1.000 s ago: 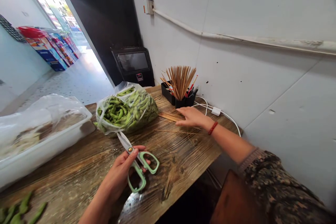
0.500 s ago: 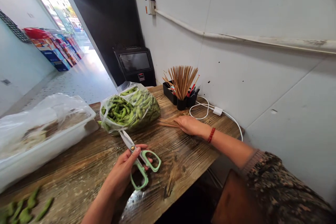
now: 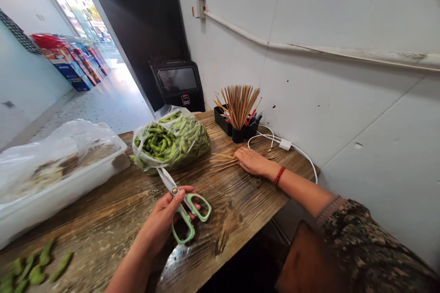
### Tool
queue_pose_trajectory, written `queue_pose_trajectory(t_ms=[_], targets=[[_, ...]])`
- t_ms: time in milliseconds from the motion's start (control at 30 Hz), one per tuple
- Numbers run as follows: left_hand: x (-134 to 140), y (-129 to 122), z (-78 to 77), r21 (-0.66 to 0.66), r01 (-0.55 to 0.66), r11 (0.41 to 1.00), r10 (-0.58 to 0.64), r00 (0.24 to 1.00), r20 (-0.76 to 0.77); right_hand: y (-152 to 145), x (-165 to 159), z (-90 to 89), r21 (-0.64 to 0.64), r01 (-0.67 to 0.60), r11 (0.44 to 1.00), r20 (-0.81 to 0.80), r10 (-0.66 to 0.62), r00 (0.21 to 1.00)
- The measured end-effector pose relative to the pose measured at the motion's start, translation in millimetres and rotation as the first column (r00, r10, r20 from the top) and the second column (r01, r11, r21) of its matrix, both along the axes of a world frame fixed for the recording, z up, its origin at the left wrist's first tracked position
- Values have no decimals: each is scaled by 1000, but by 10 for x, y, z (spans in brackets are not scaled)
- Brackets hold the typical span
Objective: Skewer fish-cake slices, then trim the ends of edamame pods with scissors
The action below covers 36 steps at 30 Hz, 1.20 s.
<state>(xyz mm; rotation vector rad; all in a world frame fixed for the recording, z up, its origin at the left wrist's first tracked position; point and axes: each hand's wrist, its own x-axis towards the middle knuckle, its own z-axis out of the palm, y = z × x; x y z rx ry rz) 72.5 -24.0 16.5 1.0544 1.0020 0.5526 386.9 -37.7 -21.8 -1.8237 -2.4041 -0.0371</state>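
Note:
My left hand (image 3: 167,213) is closed around a pair of scissors (image 3: 184,229) with pale green handles. Their blades point away, towards the clear plastic bag of green soybean pods (image 3: 172,142). My right hand (image 3: 252,161), with a red bead bracelet (image 3: 280,175) at the wrist, lies over thin wooden skewers (image 3: 223,161) on the table. Its fingers are bent over their right ends, and the left ends fan out towards the bag. Behind that hand, a bundle of upright skewers (image 3: 240,103) stands in a black holder (image 3: 238,135).
A white tub (image 3: 68,192) under clear plastic stands on the left of the wooden table (image 3: 113,233). Loose pods (image 3: 37,270) lie at the near left. A white cable (image 3: 284,145) runs along the wall side. A black appliance (image 3: 178,84) stands beyond the table.
The skewers under my right hand have spread from a tight bunch into a loose fan. That hand has shifted slightly right. My left hand and the scissors are nearly unmoved.

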Motion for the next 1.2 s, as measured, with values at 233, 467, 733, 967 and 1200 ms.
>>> queue_pose_trajectory(t_ms=[233,467,733,967,1200], targets=[[0,-3,9,4,-5,1000,5,1000,9,-74,-34,-100,54,6,999,-29,-5,1000],[-14,44,-74,-4,4,1000,-4,1000,22,29,42,22,-22,-12,1000,-18,11,1000],[-21,25,-69,0,1,1000,-1,1000,29,-52,-128,97,-21,26,999,37,-25,999],[-8,5,-44,11,8,1000,-8,999,39,-177,-11,478,341,107,934,-239,-24,971],[-26,37,-92,-6,0,1000,0,1000,17,107,-59,1039,360,529,768,-931,334,148]])
